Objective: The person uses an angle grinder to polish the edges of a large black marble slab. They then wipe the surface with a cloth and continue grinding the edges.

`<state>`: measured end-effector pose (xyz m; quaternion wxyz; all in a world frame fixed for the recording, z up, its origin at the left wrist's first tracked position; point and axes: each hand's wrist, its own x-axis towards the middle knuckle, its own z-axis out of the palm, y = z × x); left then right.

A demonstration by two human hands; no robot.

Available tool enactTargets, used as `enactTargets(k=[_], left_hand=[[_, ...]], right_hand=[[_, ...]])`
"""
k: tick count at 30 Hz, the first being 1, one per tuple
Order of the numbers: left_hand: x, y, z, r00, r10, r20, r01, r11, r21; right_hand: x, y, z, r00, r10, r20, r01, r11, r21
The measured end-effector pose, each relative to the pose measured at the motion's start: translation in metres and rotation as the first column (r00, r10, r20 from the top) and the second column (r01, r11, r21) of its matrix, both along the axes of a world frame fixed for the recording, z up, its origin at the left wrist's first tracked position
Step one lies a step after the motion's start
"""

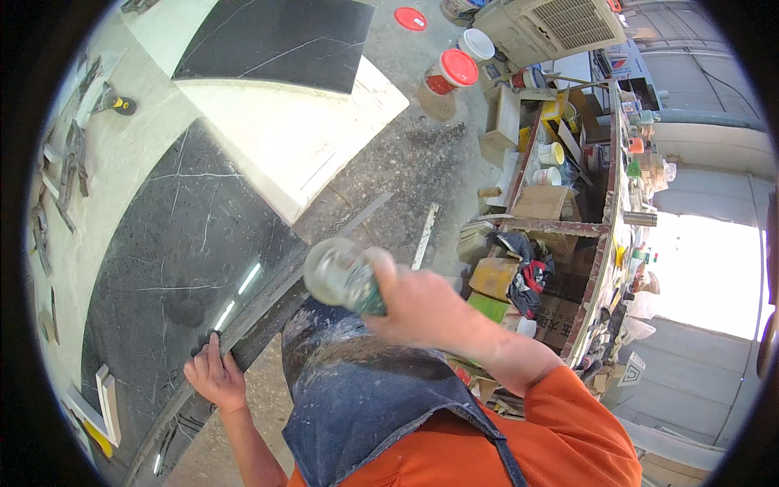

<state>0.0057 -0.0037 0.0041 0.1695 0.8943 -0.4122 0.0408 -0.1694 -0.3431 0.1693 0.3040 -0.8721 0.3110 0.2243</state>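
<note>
My right hand (pixel 418 304) is raised in front of my apron, wrapped round a clear bottle (pixel 337 272). The bottle is tilted and blurred by motion, its round end pointing up and left. At the near edge of a black, white-veined stone slab (pixel 195 219), my left hand (pixel 215 375) presses down with bent fingers. Something small and dark shows at its fingertips; I cannot make out what it is. A grey strip (pixel 280 292) runs along the slab's edge beside that hand.
Another black slab (pixel 284 40) lies beyond, over a white slab (pixel 300 138). Clamps and tools (pixel 77 154) line the far left. On the floor stand a red-lidded bucket (pixel 454 71) and a white ruler-like strip (pixel 425 235). A cluttered shelf (pixel 560 227) stands on the right.
</note>
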Motion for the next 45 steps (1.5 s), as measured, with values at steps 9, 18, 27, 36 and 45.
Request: enactTargets(k=[9, 18, 27, 36, 45], left_hand=[[-0.001, 0.001, 0.001, 1.000, -0.004, 0.025, 0.004, 1.000, 0.000], [-0.001, -0.003, 0.004, 1.000, -0.019, 0.015, 0.019, 1.000, -0.020], [0.000, -0.001, 0.001, 1.000, -0.016, 0.011, 0.017, 1.000, -0.021], [-0.003, 0.001, 0.001, 1.000, 0.008, 0.007, -0.008, 1.000, 0.015], [-0.002, -0.003, 0.000, 0.999, 0.031, 0.027, -0.030, 1.000, -0.003]], right_hand=[[0.005, 0.000, -0.003, 0.998, -0.019, -0.060, 0.018, 1.000, -0.017], [-0.013, -0.038, -0.006, 0.991, -0.112, -0.076, 0.101, 0.985, -0.140], [-0.014, -0.050, -0.007, 0.985, -0.143, -0.099, 0.129, 0.982, -0.136], [-0.031, -0.070, -0.005, 0.961, -0.268, -0.067, 0.247, 0.943, -0.224], [0.000, -0.019, 0.013, 0.993, -0.102, -0.060, 0.102, 0.995, -0.015]])
